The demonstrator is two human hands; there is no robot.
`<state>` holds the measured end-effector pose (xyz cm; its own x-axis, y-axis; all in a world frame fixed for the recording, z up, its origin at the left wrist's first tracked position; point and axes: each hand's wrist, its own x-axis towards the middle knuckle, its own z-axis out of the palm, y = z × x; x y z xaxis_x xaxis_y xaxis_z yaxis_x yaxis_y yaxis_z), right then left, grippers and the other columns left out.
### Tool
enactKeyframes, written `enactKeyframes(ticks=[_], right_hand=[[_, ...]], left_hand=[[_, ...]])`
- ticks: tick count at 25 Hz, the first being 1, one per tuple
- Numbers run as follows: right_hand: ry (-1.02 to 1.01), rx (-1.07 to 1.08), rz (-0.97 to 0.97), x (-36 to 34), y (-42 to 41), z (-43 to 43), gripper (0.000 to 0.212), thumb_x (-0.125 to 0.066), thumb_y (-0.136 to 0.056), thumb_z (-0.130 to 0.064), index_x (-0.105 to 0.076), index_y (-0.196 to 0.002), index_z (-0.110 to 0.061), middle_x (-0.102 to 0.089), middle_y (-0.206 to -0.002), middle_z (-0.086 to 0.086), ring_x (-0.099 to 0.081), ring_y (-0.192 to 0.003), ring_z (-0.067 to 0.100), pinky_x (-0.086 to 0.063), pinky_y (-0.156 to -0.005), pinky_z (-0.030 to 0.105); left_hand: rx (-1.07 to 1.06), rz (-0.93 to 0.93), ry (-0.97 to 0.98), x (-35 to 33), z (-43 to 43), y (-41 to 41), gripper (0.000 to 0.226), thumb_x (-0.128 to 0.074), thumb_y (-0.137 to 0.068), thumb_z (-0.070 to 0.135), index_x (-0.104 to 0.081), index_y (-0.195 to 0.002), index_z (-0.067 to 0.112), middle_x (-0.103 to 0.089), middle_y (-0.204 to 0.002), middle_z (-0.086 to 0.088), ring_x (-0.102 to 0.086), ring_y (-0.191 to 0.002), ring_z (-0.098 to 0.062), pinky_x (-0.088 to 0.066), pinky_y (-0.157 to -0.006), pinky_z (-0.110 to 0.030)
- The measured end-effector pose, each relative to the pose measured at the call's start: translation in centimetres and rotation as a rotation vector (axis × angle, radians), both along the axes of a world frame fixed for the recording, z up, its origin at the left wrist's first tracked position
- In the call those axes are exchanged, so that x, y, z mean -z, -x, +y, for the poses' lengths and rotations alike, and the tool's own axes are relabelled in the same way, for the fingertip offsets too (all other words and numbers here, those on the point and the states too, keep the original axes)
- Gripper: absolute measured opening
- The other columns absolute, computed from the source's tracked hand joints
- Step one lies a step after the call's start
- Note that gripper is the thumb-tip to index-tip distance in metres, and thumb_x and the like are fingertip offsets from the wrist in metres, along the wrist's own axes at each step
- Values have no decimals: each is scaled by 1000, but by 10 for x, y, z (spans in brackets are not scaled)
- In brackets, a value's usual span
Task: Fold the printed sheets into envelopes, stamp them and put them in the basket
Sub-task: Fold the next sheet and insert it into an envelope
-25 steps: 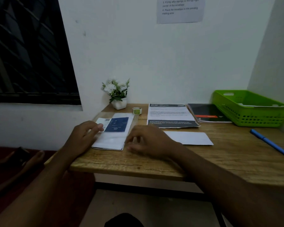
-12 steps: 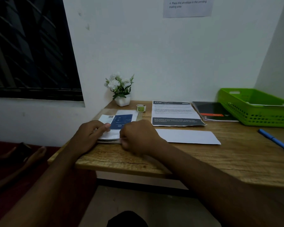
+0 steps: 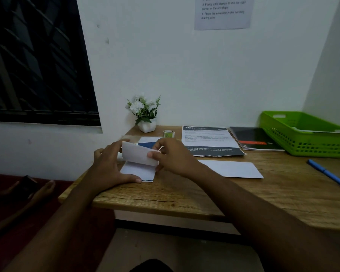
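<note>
Here wooden desk (image 3: 185, 195) against white wall (image 3: 185, 65) | both hands' fingers (image 3: 152, 154) pinch folded sheet (image 3: 137, 154) | dark window (image 3: 37, 59) left

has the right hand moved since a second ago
Yes. The right hand has lifted off the table and gone farther from the person, toward the sticker roll, curling the folded sheet upward.

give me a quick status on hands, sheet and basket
Left hand pins the folded sheet to the desk; right hand pinches its raised flap. White envelope lies beside. Green basket far right, path unobstructed.
</note>
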<state>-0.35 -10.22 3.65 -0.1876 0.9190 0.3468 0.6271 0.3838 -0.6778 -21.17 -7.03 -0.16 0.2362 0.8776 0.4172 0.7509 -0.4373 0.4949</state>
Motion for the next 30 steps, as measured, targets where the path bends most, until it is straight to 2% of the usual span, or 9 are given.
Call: enactKeyframes(ticks=[7, 9, 11, 14, 19, 22, 24, 27, 30], right_hand=[[7, -106, 336, -23, -25, -34, 11, -60, -93, -19, -56, -83, -18, -70, -77, 7, -72, -65, 30, -52, -56, 31], [53, -147, 439, -29, -36, -46, 7, -60, -93, -17, -57, -89, -12, -70, -72, 8, -72, -65, 29, -54, -55, 31], [87, -167, 518, -32, -49, -56, 6, -60, -93, -16, -57, -91, -11, -71, -72, 10, -72, -65, 27, -56, -58, 30], [80, -156, 580, -35, -71, -71, 8, -59, -92, -19, -59, -94, -11, -73, -77, 9, -73, -74, 30, -58, -64, 32], [24, -120, 630, -35, -112, -92, 6, -60, -88, -19, -62, -93, -19, -71, -70, -2, -73, -75, 29, -56, -59, 28], [29, -83, 645, -34, -136, -98, 26, -60, -86, -20, -64, -109, -9, -73, -88, 7, -73, -75, 26, -55, -57, 25], [9, -49, 691, -33, -150, -103, 26, -61, -83, -23, -66, -104, -9, -73, -91, 7, -72, -74, 21, -54, -54, 23], [-29, 73, 831, -27, -169, -98, 30, -68, -74, -31, -67, -100, -17, -74, -96, 4, -72, -81, 20, -55, -54, 24], [131, 118, 1055, -23, -180, -87, 34, -54, -90, -37, -62, -111, -12, -72, -107, 11, -73, -86, 27, -57, -58, 28]], left_hand=[[41, 88, -100, 0, 1, 2, 118, -53, -35, 90, -36, -134, 27, -40, -129, 11, -23, -121, -14, -23, -94, -34], [84, 105, -194, 1, 5, -2, 102, -44, -51, 90, -51, -126, 21, -46, -133, 5, -32, -123, -15, -18, -97, -33], [133, -38, -220, 0, 4, -9, 76, -46, -62, 82, -63, -110, 25, -52, -127, 7, -42, -119, -14, -21, -98, -35], [210, -259, -231, -6, 1, -21, 41, -59, -69, 66, -64, -100, 39, -57, -116, 17, -50, -114, -7, -33, -102, -46], [400, -335, -269, -42, -10, -55, 32, -67, -70, 50, -69, -94, 29, -64, -103, 17, -59, -97, -2, -48, -79, -21], [464, -307, -243, -57, -17, -70, 31, -69, -72, 47, -72, -90, 22, -69, -93, 11, -63, -88, -6, -47, -74, -18], [486, -297, -273, -68, -23, -82, 23, -71, -75, 38, -73, -87, 18, -70, -83, 8, -63, -81, -4, -46, -70, -15], [508, -209, -595, -83, -31, -101, 17, -66, -82, 17, -72, -96, 9, -72, -91, 5, -64, -87, 3, -48, -80, -13], [432, 77, -956, -77, -28, -121, 24, -58, -85, 16, -71, -102, 4, -71, -102, -9, -69, -92, -17, -55, -82, -31]])
